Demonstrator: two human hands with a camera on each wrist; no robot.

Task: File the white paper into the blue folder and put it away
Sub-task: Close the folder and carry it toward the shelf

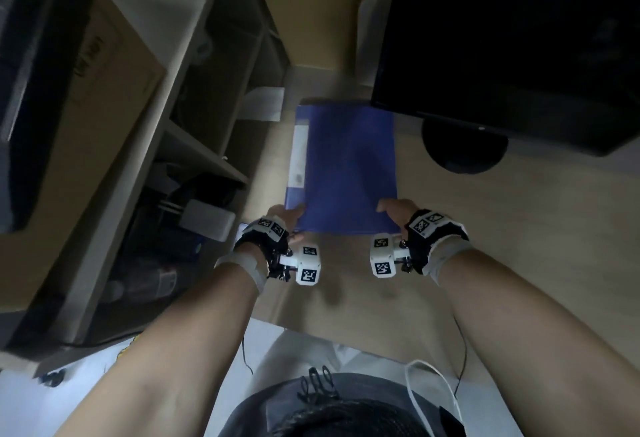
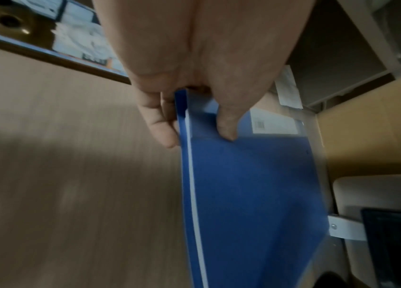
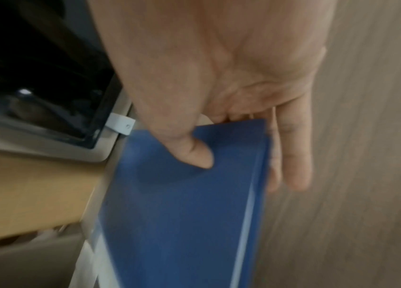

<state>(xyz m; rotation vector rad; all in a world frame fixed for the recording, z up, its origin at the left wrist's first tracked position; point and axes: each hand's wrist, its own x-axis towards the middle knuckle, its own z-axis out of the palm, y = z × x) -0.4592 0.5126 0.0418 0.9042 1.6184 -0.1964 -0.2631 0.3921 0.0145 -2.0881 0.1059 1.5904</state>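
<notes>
Head view showed the blue folder (image 1: 346, 166) closed and held by its near edge above the counter (image 1: 519, 229), one hand at each near corner, which kept the broad cover level and squared to the body. The left hand (image 1: 284, 220) pinched its corner by the labelled spine; in the left wrist view the thumb (image 2: 226, 124) lay on the cover and the fingers (image 2: 160, 124) curled beneath, a grip that also held the covers shut. The right hand (image 1: 396, 215) gripped the opposite corner in the same way, thumb (image 3: 194, 154) on top and fingers (image 3: 293, 155) under. A thin white line ran along the folder's edge in both wrist views, probably the white paper already filed inside. The shelf unit (image 1: 194, 146) stood just to the left and the dark monitor (image 1: 502, 56) to the right, so the two-handed hold likely served to steer the folder toward a storage spot.
</notes>
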